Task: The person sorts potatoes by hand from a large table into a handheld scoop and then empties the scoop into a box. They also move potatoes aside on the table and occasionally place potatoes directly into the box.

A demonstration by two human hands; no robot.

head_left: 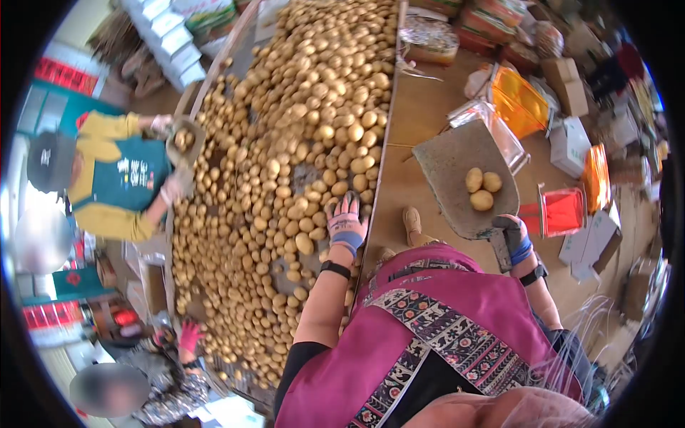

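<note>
My left hand (347, 225), in a pink and blue glove with dark fingertips, lies over potatoes (305, 244) at the near edge of the long sorting table. Its fingers are stretched out and somewhat apart, and no potato is visibly gripped. Off the table on the right, my right hand (515, 234), in a dark and blue glove, is closed on a flat grey scoop (449, 164) where the handle meets the blade. Three potatoes (482, 200) rest on the scoop near that hand. Part of the handle extends below the hand.
Across the table, a person in a green apron (139, 171) holds another scoop (187, 135) with potatoes. A second person's pink-gloved hand (190, 335) is at the lower left. Red (564, 212) and orange bags (521, 103) and cartons (569, 146) stand on the floor at right.
</note>
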